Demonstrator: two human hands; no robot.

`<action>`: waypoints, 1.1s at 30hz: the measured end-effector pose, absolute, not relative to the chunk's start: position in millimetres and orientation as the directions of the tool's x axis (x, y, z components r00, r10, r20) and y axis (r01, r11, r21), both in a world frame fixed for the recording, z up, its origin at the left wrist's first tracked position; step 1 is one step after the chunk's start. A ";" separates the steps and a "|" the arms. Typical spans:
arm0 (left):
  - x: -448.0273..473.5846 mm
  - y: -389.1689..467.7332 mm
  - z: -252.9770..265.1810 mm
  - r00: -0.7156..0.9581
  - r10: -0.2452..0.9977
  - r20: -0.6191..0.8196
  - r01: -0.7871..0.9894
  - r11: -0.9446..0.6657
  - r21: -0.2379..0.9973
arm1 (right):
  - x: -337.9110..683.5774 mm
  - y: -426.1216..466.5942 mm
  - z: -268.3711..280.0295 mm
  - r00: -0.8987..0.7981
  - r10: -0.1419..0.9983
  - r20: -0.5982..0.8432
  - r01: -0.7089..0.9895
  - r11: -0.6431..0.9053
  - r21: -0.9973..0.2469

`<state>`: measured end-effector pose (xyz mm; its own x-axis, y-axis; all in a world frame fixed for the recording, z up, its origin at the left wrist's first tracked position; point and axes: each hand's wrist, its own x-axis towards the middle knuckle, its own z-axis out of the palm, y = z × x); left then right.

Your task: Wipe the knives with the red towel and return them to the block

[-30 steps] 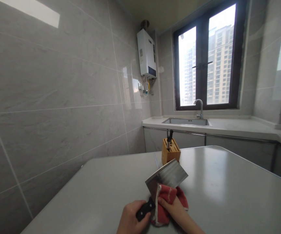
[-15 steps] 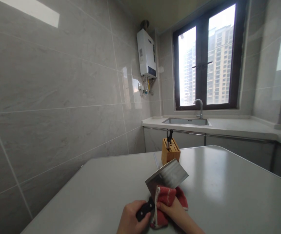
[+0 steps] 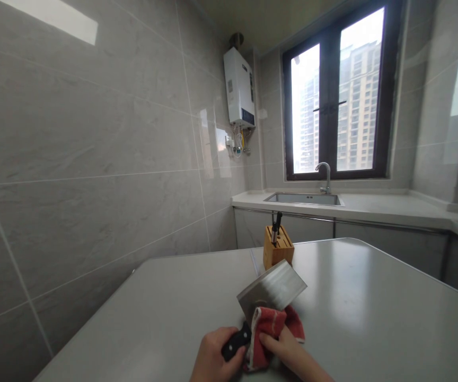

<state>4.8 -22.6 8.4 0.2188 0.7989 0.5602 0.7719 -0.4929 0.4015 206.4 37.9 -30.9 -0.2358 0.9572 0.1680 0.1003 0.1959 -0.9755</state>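
My left hand (image 3: 218,353) is wrapped round the black handle of a cleaver (image 3: 272,289). Its broad steel blade slants up and to the right over the table. A red cloth with a pale edge (image 3: 266,331) is pinched in my right hand (image 3: 287,347), with the thumb on top. The cloth lies against the lower part of the blade, close to the handle. Some of the right fingers are hidden under the cloth. Just beyond the blade stands a wooden knife block (image 3: 279,252) with black-handled tools in it.
The pale table (image 3: 165,307) spreads out on both sides of my hands. Behind it, a white counter (image 3: 384,204) holds a steel sink (image 3: 304,199) and a curved faucet (image 3: 325,178). A tiled wall (image 3: 94,175) runs along the left.
My right hand and the red cloth have shifted very slightly against the blade. The cleaver, my left hand and the knife block look unmoved.
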 end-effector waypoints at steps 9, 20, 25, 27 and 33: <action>5.4 -20.3 8.2 0.195 0.832 0.519 0.778 -0.454 0.434 | 202.7 43.4 -42.9 -0.185 0.968 0.167 0.196 0.203 -0.959; 3.6 -19.4 6.3 0.212 0.853 0.476 0.766 -0.448 0.461 | 203.7 39.5 -29.9 -0.191 0.960 0.207 0.127 0.233 -0.964; 2.9 -18.6 4.2 0.224 0.859 0.461 0.762 -0.449 0.466 | 203.6 35.3 -17.5 -0.242 0.950 0.198 0.047 0.215 -0.975; 2.8 -18.6 3.2 0.224 0.861 0.457 0.762 -0.447 0.469 | 203.4 34.1 -15.6 -0.235 0.953 0.190 0.021 0.200 -0.980; 2.9 -17.8 2.9 0.224 0.861 0.456 0.756 -0.449 0.477 | 204.3 37.9 -17.2 -0.166 0.980 0.106 -0.118 0.087 -0.989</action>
<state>2.9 -17.8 2.9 0.2235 0.8613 0.4564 0.7556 -0.4489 0.4771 204.3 37.9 -17.2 -0.1662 0.9804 0.1061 -0.1181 0.0871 -0.9892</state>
